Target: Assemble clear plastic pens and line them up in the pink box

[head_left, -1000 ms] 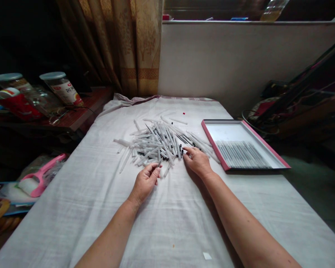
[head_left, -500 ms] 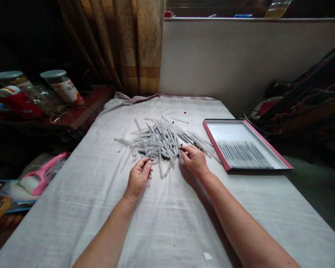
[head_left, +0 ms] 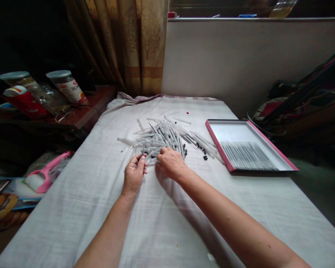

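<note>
A loose pile of pen parts (head_left: pixel 167 136) lies on the white cloth, with clear barrels, thin dark refills and small black caps mixed together. At the pile's near left edge, my left hand (head_left: pixel 134 173) is closed in a pinch, and a slim greyish pen part (head_left: pixel 143 150) sticks up from the fingertips. My right hand (head_left: pixel 173 162) reaches over the near side of the pile, fingers bent and pressed together; what they hold, if anything, is hidden. To the right, a shallow pink-edged box (head_left: pixel 231 163) contains a row of pens (head_left: pixel 245 155) laid side by side.
Black caps (head_left: pixel 205 158) lie between pile and box, and a small red piece (head_left: pixel 187 112) sits farther back. A side table (head_left: pixel 86 115) at left carries jars (head_left: pixel 69 87). Pink-handled scissors (head_left: pixel 48 173) lie beside the bed-like surface (head_left: pixel 145 230).
My right hand has moved left from the pile's right side to its near middle, closer to my left hand. Several black caps now show where it was. The view has shifted slightly.
</note>
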A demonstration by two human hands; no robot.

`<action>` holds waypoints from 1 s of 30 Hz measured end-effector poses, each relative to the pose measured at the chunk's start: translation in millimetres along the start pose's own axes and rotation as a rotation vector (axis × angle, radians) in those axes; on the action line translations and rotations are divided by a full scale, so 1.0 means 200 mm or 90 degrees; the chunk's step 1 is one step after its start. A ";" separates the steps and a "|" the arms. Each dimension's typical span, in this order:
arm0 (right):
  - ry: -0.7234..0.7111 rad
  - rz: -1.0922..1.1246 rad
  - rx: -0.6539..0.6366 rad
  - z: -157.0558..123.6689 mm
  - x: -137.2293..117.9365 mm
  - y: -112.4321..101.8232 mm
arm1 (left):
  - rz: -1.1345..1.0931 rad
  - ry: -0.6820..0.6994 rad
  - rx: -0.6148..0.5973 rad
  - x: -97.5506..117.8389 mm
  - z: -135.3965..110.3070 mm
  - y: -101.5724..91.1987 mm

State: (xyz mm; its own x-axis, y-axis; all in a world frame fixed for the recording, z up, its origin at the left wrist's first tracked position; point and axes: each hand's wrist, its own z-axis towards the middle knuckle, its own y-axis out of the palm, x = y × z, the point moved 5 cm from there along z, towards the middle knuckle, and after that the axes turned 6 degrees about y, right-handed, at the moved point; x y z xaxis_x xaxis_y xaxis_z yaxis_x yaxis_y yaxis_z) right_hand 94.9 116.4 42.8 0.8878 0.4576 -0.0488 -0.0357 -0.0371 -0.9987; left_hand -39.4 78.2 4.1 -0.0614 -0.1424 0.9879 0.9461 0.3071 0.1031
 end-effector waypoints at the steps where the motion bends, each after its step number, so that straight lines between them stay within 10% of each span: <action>1: -0.007 -0.008 -0.015 0.02 -0.01 -0.01 | 0.005 0.001 -0.004 0.00 0.00 0.00; 8: -0.068 0.072 0.000 0.06 0.00 -0.02 | 0.062 0.027 -0.020 0.02 -0.01 0.01; 12: 0.098 0.507 0.114 -0.03 0.20 0.01 | 0.161 0.078 -0.032 0.03 -0.05 0.02; 18: 0.399 1.159 0.052 -0.26 0.40 0.22 | 0.295 0.195 -0.215 0.05 -0.20 0.19; 30: 0.529 1.256 0.345 -0.37 0.60 0.22 | 0.382 0.256 -0.344 0.00 -0.26 0.27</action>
State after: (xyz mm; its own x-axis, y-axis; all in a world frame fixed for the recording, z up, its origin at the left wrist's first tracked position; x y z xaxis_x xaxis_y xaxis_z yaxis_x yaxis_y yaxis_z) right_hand 233.3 103.0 -5.8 -0.4952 -0.2179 -0.8410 -0.8301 0.4043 0.3841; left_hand 27.8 46.9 2.8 0.5107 -0.4497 0.7328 0.8101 -0.0339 -0.5854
